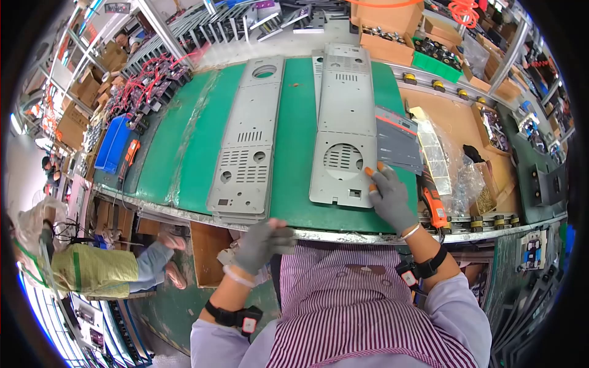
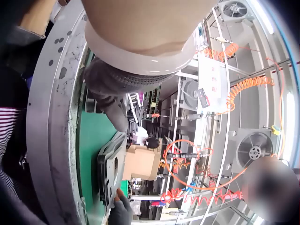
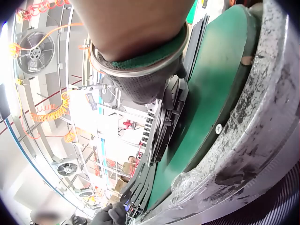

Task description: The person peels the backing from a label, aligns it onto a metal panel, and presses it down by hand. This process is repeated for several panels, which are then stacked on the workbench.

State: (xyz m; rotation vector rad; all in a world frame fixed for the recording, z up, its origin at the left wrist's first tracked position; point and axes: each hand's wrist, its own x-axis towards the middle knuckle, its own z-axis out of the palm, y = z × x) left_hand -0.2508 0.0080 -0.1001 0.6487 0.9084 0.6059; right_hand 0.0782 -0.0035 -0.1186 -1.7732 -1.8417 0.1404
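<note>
A long grey sheet-metal panel (image 1: 345, 132) with slots and a large round hole lies on the green mat, over other panels. My right hand (image 1: 392, 199), in a grey glove with orange fingertips, touches its right edge near the front corner. The left wrist view also shows this right hand (image 2: 120, 211) beside the stacked panels (image 2: 110, 171). To the left lies a second stack of slotted metal panels (image 1: 245, 141). My gloved left hand (image 1: 264, 245) is just off the bench's front edge, below that stack, fingers loosely bent and holding nothing.
Orange-handled power tools (image 1: 434, 205) lie right and left of the mat. A blue bin (image 1: 112, 144) and red-wired parts (image 1: 156, 83) stand at left. Cardboard boxes (image 1: 386, 52) and a green tray (image 1: 437, 66) sit at back right. Another person (image 1: 92, 270) is at the left.
</note>
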